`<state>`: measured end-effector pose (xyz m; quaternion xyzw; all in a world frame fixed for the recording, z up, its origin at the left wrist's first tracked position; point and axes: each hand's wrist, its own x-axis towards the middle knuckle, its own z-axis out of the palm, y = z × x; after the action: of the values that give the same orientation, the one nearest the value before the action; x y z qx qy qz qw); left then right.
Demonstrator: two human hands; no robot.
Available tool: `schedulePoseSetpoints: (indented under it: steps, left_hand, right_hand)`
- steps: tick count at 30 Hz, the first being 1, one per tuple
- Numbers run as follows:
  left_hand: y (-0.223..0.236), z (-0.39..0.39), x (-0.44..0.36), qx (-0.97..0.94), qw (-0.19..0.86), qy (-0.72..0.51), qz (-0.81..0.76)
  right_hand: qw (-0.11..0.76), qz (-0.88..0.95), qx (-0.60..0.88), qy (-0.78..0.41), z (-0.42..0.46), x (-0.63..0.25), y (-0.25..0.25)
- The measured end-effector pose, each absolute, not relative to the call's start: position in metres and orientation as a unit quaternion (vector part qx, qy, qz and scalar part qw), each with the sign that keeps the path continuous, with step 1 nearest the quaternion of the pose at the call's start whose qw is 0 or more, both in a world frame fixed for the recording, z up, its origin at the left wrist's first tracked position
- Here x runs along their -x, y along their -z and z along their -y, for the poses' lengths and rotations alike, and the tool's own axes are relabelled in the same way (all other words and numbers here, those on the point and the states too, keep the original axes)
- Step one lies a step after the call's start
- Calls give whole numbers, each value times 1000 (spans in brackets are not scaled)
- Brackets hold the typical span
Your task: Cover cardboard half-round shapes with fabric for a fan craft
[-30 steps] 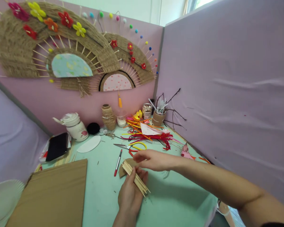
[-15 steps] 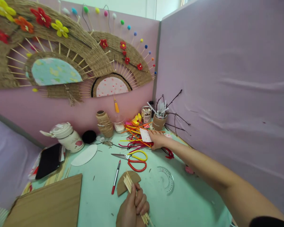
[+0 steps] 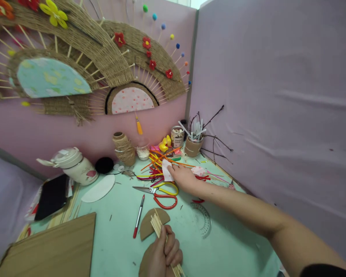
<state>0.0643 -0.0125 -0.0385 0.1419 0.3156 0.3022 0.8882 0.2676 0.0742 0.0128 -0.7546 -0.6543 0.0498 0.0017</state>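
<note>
My left hand is closed round a bundle of thin bamboo sticks, low in the middle of the view. Just beyond its knuckles lies a half-round piece of brown cardboard; more cardboard shows under the wrist. My right hand reaches to the back of the table, its fingers closed at a small white piece of patterned cloth. Its fingertips are partly hidden. Around that hand spreads a pile of red, orange and yellow pipe cleaners. Scissors with one yellow and one red handle lie nearer me.
A red-capped pen and a clear protractor lie on the table. Behind stand a twine spool and a jar with twigs. A white bottle and cardboard sheet are left. Woven fans hang on the wall.
My right hand has moved a little left with the white cloth, uncovering another patterned piece and pipe cleaners to its right. My left hand keeps its grip on the sticks. The view has shifted slightly.
</note>
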Motion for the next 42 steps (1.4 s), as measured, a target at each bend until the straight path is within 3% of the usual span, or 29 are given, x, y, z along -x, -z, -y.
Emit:
schedulePoseSetpoints:
  steps: [9,17,25,42]
  left_hand:
    - [26,14,-67,-137,881,-308,-332]
    - [28,13,-67,-143,892,-278,-326]
    - [34,10,-62,-129,902,-273,-308]
    - [32,8,-64,-99,907,-262,-314]
  right_hand:
    - [29,627,768,-127,-100,-298,-10]
    - [53,684,715,-134,-77,-267,-3]
    - [-7,714,684,-152,-131,-342,-47]
    - [-121,673,728,-46,-184,-342,-7]
